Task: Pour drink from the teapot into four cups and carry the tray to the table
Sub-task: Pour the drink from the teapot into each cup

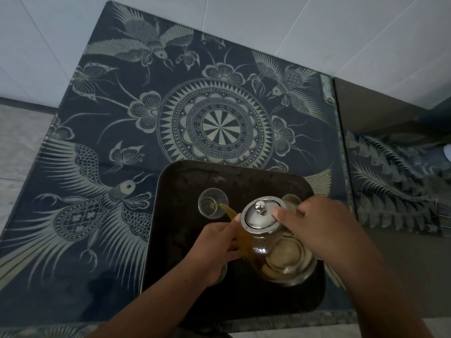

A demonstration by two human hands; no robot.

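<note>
A glass teapot [263, 245] with a steel lid [262, 214] is tilted to the left over a dark tray [195, 176]. Amber drink runs from its spout into a clear glass cup [212, 206] at the tray's left. My right hand [324, 230] grips the teapot's handle side, with a finger resting on the lid. My left hand [217, 252] supports the teapot's body just below the spout. A second cup [291, 200] peeks out behind the lid. Under the teapot sits a round metal stand [290, 264]. Another cup is partly hidden beneath my left hand.
The tray rests near the front edge of a dark glass table [122, 118] printed with pale birds and a central medallion. A second table section [395, 181] adjoins on the right. White floor tiles [317, 25] surround the table.
</note>
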